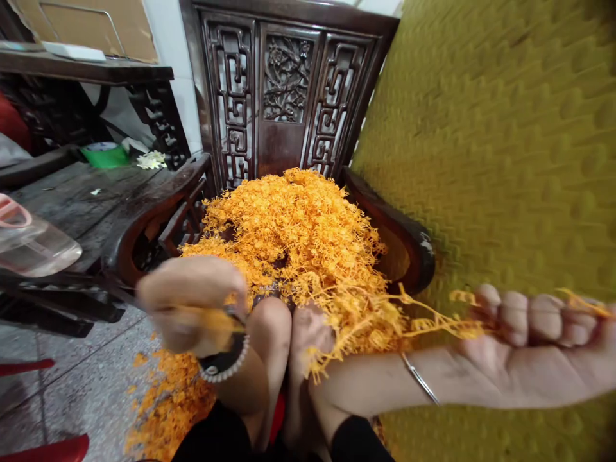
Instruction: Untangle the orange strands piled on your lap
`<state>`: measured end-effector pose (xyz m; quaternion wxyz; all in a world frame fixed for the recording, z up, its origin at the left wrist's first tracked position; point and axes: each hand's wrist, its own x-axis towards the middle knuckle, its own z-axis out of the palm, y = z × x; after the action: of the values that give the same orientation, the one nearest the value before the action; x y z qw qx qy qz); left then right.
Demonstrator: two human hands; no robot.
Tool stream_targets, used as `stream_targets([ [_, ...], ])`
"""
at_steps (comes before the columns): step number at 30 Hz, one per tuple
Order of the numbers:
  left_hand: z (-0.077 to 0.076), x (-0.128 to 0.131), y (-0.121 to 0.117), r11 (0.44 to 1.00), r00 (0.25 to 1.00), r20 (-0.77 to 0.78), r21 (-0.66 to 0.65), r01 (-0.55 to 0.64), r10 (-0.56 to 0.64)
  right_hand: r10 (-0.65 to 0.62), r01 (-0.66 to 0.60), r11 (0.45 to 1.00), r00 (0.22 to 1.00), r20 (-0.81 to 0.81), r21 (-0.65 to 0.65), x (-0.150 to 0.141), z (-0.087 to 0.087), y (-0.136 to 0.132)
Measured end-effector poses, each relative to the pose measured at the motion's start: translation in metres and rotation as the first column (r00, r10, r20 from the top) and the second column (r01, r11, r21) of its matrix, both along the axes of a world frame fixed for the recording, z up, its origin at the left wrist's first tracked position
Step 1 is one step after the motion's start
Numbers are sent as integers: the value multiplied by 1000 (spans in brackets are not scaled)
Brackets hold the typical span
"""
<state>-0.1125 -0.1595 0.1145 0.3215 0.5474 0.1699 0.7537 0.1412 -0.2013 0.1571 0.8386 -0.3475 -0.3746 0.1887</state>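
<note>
A large heap of orange, thread-like curly strands fills the seat of a dark carved wooden chair and spills toward my knees. My right hand, palm up at the far right, is closed in a fist around the end of some strands. From it they stretch left across my forearm to the heap, with a short piece showing past the fist. My left hand, smeared by motion, is curled in front of the heap's left side. An orange patch shows within its fingers; its detail is blurred.
More orange pieces lie on the tiled floor at lower left. On a dark wooden bench are a green bowl, pale scraps and a clear jug with a pink rim. A yellow-green textured surface rises on the right.
</note>
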Motion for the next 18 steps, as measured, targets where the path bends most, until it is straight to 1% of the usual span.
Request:
stream_targets([
  [1, -3, -11, -2, 989, 993, 88, 118, -85, 75, -44, 45, 999, 997, -59, 5, 5, 0, -3],
  [2, -4, -19, -4, 984, 983, 125, 97, -149, 136, -65, 66, 998, 993, -95, 4, 6, 1, -4],
  [3, -4, -24, -5, 983, 982, 107, 87, -163, 153, -44, 44, 999, 994, -97, -2, 3, 3, -4],
  [4, -2, -24, -5, 985, 983, 72, 42, -170, 167, 12, -13, 1000, 997, -81, -11, -5, 4, -2],
  [5, 0, -20, -4, 989, 989, 10, -19, -145, 146, 90, -90, 996, 994, -56, -9, -15, 6, 1],
  [7, 6, -3, 0, 993, 993, -104, -106, -59, 48, 290, -290, 957, 957, 5, -21, -40, 9, 11],
  [9, 11, 19, 6, 983, 976, -182, -163, 87, -116, 433, -433, 901, 899, 66, -25, -60, 10, 21],
  [11, 13, 40, 14, 947, 940, -193, -208, 243, -283, 494, -495, 869, 862, 111, -23, -71, 8, 28],
  [13, 14, 57, 19, 905, 910, -125, -225, 361, -395, 467, -472, 882, 872, 149, -4, -74, 4, 33],
  [14, 15, 63, 21, 892, 903, -90, -224, 392, -420, 440, -447, 894, 882, 169, 9, -73, 2, 35],
  [15, 15, 69, 22, 890, 905, -70, -224, 397, -420, 415, -426, 904, 890, 188, 21, -72, 0, 37],
  [16, 15, 73, 23, 901, 915, -74, -223, 372, -396, 406, -419, 907, 892, 200, 26, -70, -2, 38],
  [18, 15, 80, 25, 945, 945, -165, -215, 246, -284, 452, -464, 886, 870, 198, 18, -66, -3, 39],
])
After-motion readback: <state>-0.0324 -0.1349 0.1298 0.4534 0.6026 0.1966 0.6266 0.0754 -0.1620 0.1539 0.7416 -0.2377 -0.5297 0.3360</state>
